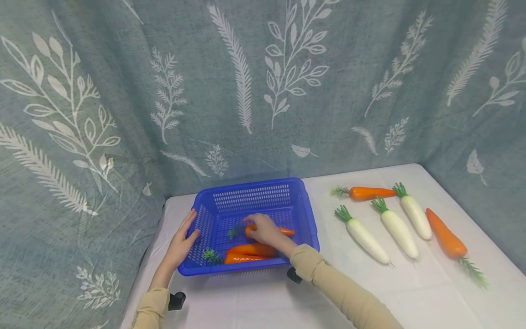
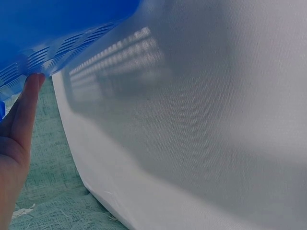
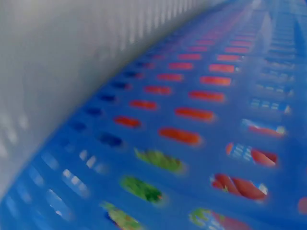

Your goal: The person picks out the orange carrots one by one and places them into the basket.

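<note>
A blue slotted basket (image 1: 246, 186) stands on the white table with several orange carrots inside. The right hand (image 1: 267, 230) reaches over the basket's near wall, its fingers curled round one carrot (image 1: 286, 231) with a green top. Nearer the front wall lie more carrots (image 1: 250, 249). The left hand (image 1: 181, 242) rests on the basket's left rim with its fingers straight; in the left wrist view this hand (image 2: 19, 129) touches the slotted blue wall (image 2: 72, 45) from outside. Through the slots of the basket wall (image 3: 153, 124) in the right wrist view, orange and green show; no hand is visible there.
Right of the basket, three white radishes (image 1: 367, 241) with green tops lie on the table (image 1: 328, 292). One carrot (image 1: 370, 193) is behind them, another (image 1: 445, 233) at the far right. A patterned green curtain (image 1: 255, 91) hangs behind and at both sides.
</note>
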Available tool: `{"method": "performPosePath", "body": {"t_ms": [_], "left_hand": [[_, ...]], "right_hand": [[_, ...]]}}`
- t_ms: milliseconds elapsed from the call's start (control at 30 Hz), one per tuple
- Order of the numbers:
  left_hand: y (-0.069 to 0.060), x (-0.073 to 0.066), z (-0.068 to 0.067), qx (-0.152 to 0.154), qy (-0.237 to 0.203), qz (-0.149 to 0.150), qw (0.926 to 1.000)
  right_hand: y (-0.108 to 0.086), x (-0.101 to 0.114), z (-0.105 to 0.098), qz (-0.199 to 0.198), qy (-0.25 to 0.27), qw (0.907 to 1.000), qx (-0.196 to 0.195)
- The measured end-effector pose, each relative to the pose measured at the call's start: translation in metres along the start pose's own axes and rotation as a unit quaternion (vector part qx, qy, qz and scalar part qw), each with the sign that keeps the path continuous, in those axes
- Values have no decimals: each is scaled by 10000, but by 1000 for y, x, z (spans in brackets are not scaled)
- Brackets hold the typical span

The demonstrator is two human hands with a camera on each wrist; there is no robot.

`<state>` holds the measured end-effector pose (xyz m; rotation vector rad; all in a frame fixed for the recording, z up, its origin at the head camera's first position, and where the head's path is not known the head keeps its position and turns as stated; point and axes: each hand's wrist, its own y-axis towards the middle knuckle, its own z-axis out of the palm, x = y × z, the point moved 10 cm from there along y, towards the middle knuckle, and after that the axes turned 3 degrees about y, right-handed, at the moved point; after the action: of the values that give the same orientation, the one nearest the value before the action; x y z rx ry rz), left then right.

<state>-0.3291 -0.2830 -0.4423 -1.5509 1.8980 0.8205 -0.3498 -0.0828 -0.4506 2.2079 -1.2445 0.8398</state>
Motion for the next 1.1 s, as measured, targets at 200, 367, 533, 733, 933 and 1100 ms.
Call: {"method": "performPosePath", "body": {"t_ms": [200,367,533,733,933,1100], "left_hand": [[-2,3,-1,0,-12,-3,10000],[-4,3,0,18,-25,-11,10000],[-4,2,1,-23,-46,16,10000],[-4,1,1,-43,-56,30,10000],[-2,0,1,-14,-6,15,10000],[-1,-1,1,-61,27,58,10000]], "right_hand": [[-6,-2,0,190,203,9996,-90],[-8,-3,1,285,367,9989,-88],[-11,0,-1,228,514,9984,-74],[-13,0,-1,240,589,9980,9],[-15,-2,-3,194,621,9978,93],[-19,-2,-8,245,755,9965,275]]}}
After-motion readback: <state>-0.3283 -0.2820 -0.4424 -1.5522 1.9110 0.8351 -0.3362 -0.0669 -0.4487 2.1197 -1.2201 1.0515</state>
